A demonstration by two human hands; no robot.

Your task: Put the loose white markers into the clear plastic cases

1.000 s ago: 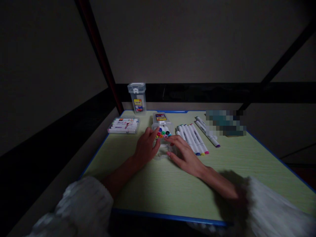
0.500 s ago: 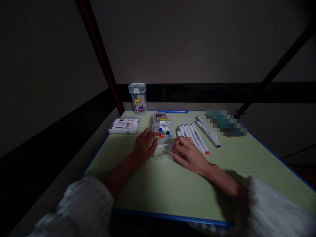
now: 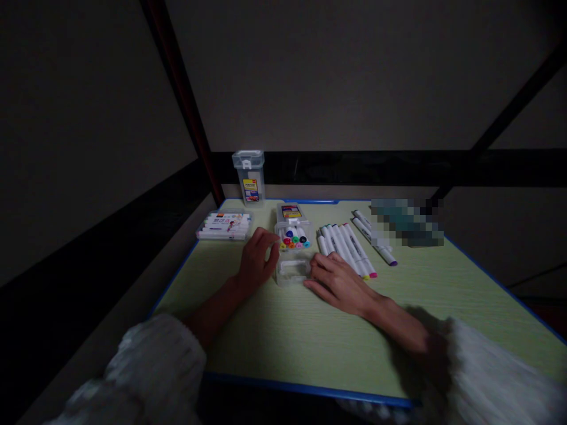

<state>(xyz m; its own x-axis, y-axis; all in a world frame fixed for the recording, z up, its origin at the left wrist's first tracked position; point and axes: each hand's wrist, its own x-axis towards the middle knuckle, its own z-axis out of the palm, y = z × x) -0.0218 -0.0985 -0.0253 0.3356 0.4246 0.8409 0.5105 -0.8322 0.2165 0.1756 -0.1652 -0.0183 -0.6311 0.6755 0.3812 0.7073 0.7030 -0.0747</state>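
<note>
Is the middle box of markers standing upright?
No, the box lies on the table, with the coloured ends of its markers facing you.

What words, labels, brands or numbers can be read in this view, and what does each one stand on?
"marker", probably, on the yellow label of the upright clear box; its smaller print is illegible.
Large characters on the flat marker case: too blurred to quote surely.
Print on the clear box lying down: too small and blurred.
Dark print on the loose white markers: too small.
No number is readable.
</note>
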